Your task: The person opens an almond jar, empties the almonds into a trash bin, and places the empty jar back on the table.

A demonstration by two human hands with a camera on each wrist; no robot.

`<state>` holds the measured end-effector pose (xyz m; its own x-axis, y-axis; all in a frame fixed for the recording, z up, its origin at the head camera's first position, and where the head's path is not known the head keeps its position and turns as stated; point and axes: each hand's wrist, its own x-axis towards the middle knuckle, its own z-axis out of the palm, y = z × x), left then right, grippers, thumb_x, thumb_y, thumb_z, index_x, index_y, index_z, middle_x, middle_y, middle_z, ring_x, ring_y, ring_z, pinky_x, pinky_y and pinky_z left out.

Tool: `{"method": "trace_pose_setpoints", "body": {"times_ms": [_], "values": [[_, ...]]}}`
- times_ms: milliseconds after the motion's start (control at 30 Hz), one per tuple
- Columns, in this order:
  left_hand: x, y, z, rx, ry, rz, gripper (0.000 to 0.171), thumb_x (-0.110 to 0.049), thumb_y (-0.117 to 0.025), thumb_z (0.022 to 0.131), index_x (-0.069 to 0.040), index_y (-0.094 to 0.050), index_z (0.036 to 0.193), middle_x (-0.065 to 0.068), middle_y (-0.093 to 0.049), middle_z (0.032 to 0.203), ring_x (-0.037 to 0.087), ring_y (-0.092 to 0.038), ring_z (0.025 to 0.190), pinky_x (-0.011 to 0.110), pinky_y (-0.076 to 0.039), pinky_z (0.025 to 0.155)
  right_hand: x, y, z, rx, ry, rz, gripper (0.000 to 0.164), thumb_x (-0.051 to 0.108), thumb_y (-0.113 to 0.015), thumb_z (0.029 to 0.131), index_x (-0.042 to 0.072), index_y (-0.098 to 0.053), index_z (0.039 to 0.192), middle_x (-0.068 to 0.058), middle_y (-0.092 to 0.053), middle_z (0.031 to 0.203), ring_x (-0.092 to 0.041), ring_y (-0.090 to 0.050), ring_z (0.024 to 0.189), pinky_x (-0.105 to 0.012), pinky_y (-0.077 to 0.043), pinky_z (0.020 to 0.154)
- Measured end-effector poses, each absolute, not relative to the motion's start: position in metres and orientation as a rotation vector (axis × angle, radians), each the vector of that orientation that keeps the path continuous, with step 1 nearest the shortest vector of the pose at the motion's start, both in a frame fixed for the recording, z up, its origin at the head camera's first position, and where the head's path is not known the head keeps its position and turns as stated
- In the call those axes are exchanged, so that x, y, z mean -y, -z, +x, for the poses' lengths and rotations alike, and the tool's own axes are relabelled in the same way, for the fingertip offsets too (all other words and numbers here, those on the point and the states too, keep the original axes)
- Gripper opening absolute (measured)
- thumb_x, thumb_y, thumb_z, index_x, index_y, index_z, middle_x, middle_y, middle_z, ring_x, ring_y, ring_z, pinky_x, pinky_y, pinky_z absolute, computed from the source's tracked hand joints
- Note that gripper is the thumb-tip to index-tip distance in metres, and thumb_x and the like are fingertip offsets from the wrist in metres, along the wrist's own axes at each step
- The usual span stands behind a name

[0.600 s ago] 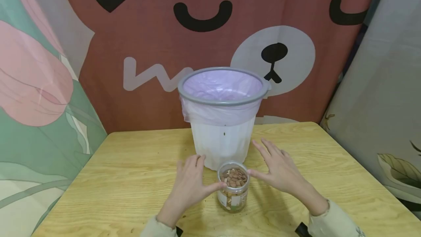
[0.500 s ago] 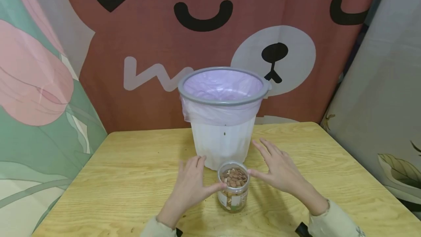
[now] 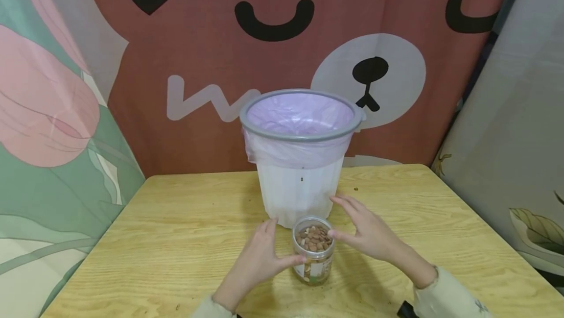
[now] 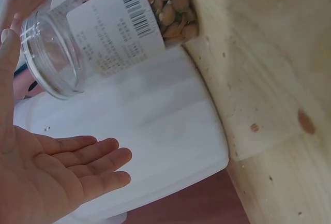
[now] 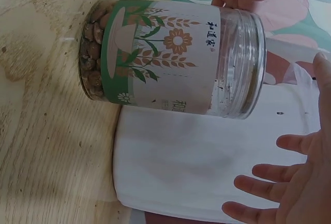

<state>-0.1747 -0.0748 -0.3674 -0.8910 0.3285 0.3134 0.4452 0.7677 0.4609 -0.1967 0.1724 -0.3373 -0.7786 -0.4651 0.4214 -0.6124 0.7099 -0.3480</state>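
A clear plastic jar of almonds [image 3: 314, 268] stands upright and lidless on the table, bearing a printed label [image 5: 176, 58] and a barcode sticker [image 4: 116, 30]. My left hand [image 3: 261, 258] is beside its left side, fingers extended and thumb near the rim. On the right, my right hand [image 3: 369, 232] is held with fingers spread, its thumb tip overlapping the jar's rim in the head view. Both wrist views show the palms facing the jar with a gap between fingers and jar wall. Right behind the jar stands a white trash bin [image 3: 299, 190].
A lilac bag [image 3: 299, 112] lines the bin, folded out under a grey rim ring [image 3: 304, 137]. The wooden table [image 3: 176, 239] carries small crumbs. Behind it hangs a brown curtain [image 3: 198, 53] with a bear face, and printed fabric flanks both sides.
My right hand has shifted slightly left and down, nearer the jar. My left hand has lowered slightly, its fingers now closer together. The jar and bin stay in place.
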Motion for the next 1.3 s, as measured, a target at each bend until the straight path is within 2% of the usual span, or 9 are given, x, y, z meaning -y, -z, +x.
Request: {"method": "trace_pose_setpoints", "body": {"times_ms": [433, 667, 867, 1067, 1300], "values": [[0.069, 0.376, -0.174, 2.778, 1.069, -0.585, 0.107, -0.06, -0.068, 0.062, 0.011, -0.029, 0.132, 0.029, -0.033, 0.132, 0.043, -0.034, 0.119, 0.055, -0.034, 0.091, -0.161, 0.342, -0.195, 2.634, -0.693, 0.889, 0.075, 0.049, -0.063, 0.077, 0.009, -0.038, 0.134, -0.014, -0.04, 0.132, -0.036, -0.045, 0.111, -0.055, -0.043, 0.078], [0.066, 0.377, -0.175, 2.791, 1.217, -0.559, 0.102, -0.053, -0.073, 0.062, 0.01, -0.032, 0.131, 0.028, -0.039, 0.128, 0.044, -0.038, 0.115, 0.056, -0.035, 0.088, -0.154, 0.344, -0.194, 2.657, -0.646, 0.908, 0.08, 0.054, -0.063, 0.073, 0.008, -0.038, 0.134, -0.015, -0.039, 0.133, -0.036, -0.045, 0.111, -0.055, -0.044, 0.077], [0.065, 0.38, -0.177, 2.779, 1.389, -0.652, 0.094, -0.04, -0.077, 0.064, 0.01, -0.032, 0.129, 0.027, -0.043, 0.125, 0.041, -0.044, 0.11, 0.05, -0.041, 0.086, -0.146, 0.347, -0.195, 2.654, -0.595, 0.961, 0.086, 0.062, -0.061, 0.07, 0.007, -0.04, 0.133, -0.013, -0.042, 0.13, -0.032, -0.046, 0.111, -0.05, -0.045, 0.078], [0.062, 0.384, -0.178, 2.731, 1.497, -0.717, 0.086, -0.033, -0.078, 0.066, 0.004, -0.034, 0.13, 0.02, -0.043, 0.127, 0.034, -0.042, 0.115, 0.047, -0.038, 0.091, -0.139, 0.348, -0.195, 2.635, -0.544, 1.008, 0.092, 0.066, -0.061, 0.066, 0.006, -0.04, 0.133, -0.014, -0.042, 0.129, -0.032, -0.048, 0.109, -0.048, -0.047, 0.075], [0.06, 0.386, -0.179, 2.735, 1.539, -0.789, 0.086, -0.029, -0.077, 0.068, 0.004, -0.03, 0.132, 0.019, -0.041, 0.129, 0.033, -0.04, 0.116, 0.045, -0.036, 0.093, -0.136, 0.35, -0.195, 2.663, -0.523, 0.97, 0.095, 0.069, -0.06, 0.064, 0.008, -0.039, 0.134, -0.014, -0.041, 0.131, -0.033, -0.047, 0.109, -0.046, -0.048, 0.073]]}}
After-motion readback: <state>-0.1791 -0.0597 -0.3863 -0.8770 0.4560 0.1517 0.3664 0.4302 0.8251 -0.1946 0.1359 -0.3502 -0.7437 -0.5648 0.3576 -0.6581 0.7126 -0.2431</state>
